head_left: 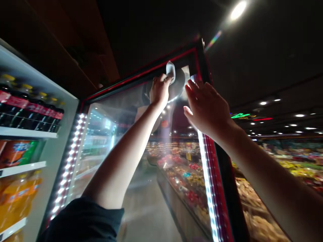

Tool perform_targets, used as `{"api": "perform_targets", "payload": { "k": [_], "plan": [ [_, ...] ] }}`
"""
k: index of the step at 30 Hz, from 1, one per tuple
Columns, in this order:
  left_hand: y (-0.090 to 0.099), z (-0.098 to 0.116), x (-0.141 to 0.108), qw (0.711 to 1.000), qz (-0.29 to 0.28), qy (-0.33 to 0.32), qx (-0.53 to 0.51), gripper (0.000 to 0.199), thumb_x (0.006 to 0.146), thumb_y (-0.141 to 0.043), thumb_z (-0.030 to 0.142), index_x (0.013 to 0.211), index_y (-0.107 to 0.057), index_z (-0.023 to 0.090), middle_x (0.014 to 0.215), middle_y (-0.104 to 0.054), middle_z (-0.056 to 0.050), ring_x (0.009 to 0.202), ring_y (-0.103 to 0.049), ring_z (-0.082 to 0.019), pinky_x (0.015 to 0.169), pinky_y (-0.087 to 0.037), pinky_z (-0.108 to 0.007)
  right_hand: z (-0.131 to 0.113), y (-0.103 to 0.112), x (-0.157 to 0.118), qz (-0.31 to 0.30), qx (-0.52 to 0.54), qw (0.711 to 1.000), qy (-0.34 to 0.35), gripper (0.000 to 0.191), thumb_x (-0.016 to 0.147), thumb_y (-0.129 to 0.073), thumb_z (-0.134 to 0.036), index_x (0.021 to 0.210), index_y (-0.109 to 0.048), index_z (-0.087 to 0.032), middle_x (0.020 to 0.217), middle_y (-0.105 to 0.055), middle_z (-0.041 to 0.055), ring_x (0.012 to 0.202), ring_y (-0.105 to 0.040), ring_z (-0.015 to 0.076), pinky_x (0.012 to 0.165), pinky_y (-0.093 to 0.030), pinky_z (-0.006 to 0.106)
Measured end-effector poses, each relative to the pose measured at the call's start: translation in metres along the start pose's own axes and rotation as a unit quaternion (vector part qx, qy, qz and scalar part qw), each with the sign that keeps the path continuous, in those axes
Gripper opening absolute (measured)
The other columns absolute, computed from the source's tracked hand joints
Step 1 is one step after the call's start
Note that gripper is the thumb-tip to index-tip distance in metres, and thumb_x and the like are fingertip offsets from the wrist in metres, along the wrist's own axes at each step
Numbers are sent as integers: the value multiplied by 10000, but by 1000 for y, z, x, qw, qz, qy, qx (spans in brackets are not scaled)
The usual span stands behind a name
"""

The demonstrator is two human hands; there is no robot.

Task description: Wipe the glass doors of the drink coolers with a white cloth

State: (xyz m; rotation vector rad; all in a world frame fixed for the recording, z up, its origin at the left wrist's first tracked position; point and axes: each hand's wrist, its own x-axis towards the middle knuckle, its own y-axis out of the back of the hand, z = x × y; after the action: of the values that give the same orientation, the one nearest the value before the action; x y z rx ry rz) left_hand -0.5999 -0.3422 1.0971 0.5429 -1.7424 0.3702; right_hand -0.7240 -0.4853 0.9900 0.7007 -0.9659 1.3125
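Both my arms reach up to the glass door (141, 188) of a lit drinks cooler, which stands swung open. High on the pane, my left hand (160, 90) is closed around a pale, folded wipe or cloth (171, 71). Its exact kind is hard to make out. My right hand (209, 109) is open, with fingers stretched out by the door's outer upright frame (222, 174). Whether it touches the frame I cannot tell. Reflections of my hand and the lights show in the glass.
On the left, cooler shelves (27, 132) hold dark bottles with yellow caps (37, 107) and orange drink bottles (19, 193). Lit strips (67, 168) run along the door's sides. Beyond the glass stand displays of packaged goods (186, 178). Ceiling lamps (238, 10) shine overhead.
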Motion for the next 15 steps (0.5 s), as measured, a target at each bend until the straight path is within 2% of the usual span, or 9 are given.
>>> {"api": "perform_targets", "payload": {
  "k": [3, 6, 8, 11, 13, 15],
  "plan": [
    [-2, 9, 5, 998, 18, -47, 23, 547, 1099, -292, 156, 1437, -697, 296, 1474, -700, -13, 1351, -588, -279, 1192, -479, -439, 3, -2, 10, -29, -44, 998, 19, 714, 1046, -463, -281, 1729, -318, -126, 1746, -439, 172, 1650, -355, 367, 1349, -335, 597],
    [-6, 17, 19, 996, 5, -91, 16, 528, 1077, -366, 112, 1465, -670, 301, 1552, -646, 7, 1413, -550, -254, 1211, -482, -389, 5, -1, 12, -56, -80, 994, 41, 689, 1052, -473, -288, 1707, -358, -108, 1714, -489, 180, 1628, -401, 359, 1345, -348, 574],
    [-9, 20, 24, 997, 18, -79, 1, 463, 1086, -433, 171, 1470, -661, 295, 1601, -606, -11, 1454, -518, -273, 1188, -503, -403, 5, 2, 11, -64, -98, 992, 41, 660, 1065, -463, -293, 1697, -384, -120, 1697, -515, 174, 1615, -424, 351, 1337, -365, 561],
    [-15, 27, 25, 998, 45, -33, -38, 375, 1117, -461, 328, 1407, -698, 314, 1559, -646, -43, 1444, -546, -299, 1191, -492, -427, 4, 4, 10, -73, -113, 991, 28, 637, 1061, -477, -276, 1678, -419, -128, 1679, -534, 182, 1599, -445, 359, 1314, -397, 559],
    [-18, 32, 27, 997, 39, -18, -63, 356, 1117, -454, 336, 1324, -744, 335, 1506, -688, -37, 1412, -593, -286, 1199, -483, -421, 2, 3, 10, -77, -118, 990, 19, 630, 1049, -492, -259, 1661, -440, -119, 1664, -548, 193, 1588, -459, 367, 1301, -409, 567],
    [-18, 34, 35, 996, 19, -37, -76, 346, 1092, -477, 284, 1233, -784, 363, 1487, -706, 0, 1393, -621, -254, 1189, -497, -394, -1, 1, 10, -77, -119, 990, 9, 626, 1041, -495, -259, 1646, -456, -102, 1646, -564, 207, 1578, -474, 366, 1298, -412, 573]
  ]
}}
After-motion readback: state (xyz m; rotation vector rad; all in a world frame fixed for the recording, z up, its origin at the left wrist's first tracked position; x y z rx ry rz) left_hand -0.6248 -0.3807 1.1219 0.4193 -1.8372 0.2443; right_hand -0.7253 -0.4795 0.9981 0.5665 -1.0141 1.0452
